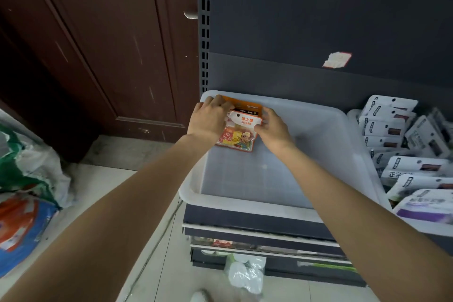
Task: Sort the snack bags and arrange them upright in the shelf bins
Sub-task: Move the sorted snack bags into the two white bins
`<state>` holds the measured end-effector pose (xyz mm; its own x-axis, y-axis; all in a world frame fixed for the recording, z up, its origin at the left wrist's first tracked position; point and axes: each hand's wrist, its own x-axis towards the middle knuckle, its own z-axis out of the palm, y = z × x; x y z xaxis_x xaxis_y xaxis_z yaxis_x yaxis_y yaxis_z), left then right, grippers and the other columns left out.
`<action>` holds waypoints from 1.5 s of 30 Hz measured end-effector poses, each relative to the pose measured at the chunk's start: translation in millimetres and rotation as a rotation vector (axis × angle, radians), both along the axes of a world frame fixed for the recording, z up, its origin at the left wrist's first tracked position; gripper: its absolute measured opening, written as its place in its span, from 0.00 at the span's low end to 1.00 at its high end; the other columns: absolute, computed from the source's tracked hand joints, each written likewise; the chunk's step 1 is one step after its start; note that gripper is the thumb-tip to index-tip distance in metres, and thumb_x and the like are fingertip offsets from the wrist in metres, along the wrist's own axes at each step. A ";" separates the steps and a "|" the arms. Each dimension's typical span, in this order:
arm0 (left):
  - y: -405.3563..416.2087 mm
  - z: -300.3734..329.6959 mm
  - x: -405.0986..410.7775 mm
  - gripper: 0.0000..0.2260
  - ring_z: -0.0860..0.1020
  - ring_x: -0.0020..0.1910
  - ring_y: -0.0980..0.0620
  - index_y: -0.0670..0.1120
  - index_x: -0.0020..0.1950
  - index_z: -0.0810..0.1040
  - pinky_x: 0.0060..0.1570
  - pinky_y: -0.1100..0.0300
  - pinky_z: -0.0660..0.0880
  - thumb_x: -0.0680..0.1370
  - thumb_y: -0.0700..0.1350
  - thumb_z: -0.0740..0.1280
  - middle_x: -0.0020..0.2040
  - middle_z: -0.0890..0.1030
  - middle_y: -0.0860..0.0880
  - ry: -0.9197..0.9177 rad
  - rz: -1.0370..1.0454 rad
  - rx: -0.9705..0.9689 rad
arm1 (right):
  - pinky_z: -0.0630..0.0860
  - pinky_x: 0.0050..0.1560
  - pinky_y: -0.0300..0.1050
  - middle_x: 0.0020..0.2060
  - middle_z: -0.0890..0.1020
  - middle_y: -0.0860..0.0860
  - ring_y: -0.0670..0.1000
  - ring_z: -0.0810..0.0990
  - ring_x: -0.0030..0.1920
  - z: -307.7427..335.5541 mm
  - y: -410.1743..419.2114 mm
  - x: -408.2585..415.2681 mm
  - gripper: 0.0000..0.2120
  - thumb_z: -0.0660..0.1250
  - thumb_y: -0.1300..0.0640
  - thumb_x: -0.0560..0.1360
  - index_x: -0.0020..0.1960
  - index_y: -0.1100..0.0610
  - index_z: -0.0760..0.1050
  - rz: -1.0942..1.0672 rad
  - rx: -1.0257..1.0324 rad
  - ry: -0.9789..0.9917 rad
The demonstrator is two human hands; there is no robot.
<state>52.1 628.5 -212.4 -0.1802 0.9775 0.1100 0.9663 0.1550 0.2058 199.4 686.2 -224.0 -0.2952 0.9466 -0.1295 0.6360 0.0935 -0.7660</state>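
A white translucent bin (245,200) sits on the dark shelf. In its far left corner stand orange snack bags. The front bag (241,133) has a white top reading SUGAR and a cartoon figure. Behind it leans another orange bag (247,107) against the bin's back wall. My left hand (208,120) grips the bags' left edge, its fingers curled over the top. At the front bag's right edge, my right hand (272,127) holds it between thumb and fingers. The rest of the bin holds nothing.
A second bin (353,115) at the right is filled with several white snack bags (392,130). A brown wooden door (98,44) and printed sacks (24,191) are at the left. Crumpled clear plastic (245,274) lies on the tiled floor below.
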 end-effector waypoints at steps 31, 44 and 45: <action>-54.3 77.3 307.6 0.09 0.78 0.50 0.48 0.47 0.57 0.79 0.54 0.52 0.75 0.78 0.42 0.63 0.51 0.82 0.48 -0.513 -0.269 0.045 | 0.75 0.53 0.51 0.55 0.79 0.54 0.55 0.77 0.56 87.8 -91.9 333.2 0.13 0.62 0.58 0.78 0.61 0.57 0.76 0.028 0.380 -0.376; -7.9 72.5 589.1 0.10 0.79 0.50 0.48 0.46 0.56 0.78 0.52 0.51 0.76 0.77 0.41 0.63 0.53 0.80 0.47 -0.601 -0.320 0.095 | 0.77 0.52 0.52 0.61 0.78 0.54 0.55 0.79 0.54 83.5 -77.7 619.6 0.14 0.62 0.58 0.78 0.63 0.55 0.75 -0.178 0.268 -0.405; 1.1 68.3 605.5 0.10 0.79 0.51 0.48 0.47 0.57 0.78 0.53 0.51 0.76 0.77 0.41 0.63 0.54 0.80 0.47 -0.593 -0.337 0.087 | 0.77 0.51 0.51 0.60 0.78 0.54 0.55 0.79 0.52 79.9 -71.3 635.8 0.14 0.62 0.58 0.78 0.63 0.56 0.75 -0.201 0.261 -0.414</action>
<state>657.6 629.6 -144.1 0.0783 0.9828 0.1673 0.6787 -0.1755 0.7131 835.2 614.8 -144.1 -0.0789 0.9956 0.0503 0.9054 0.0927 -0.4142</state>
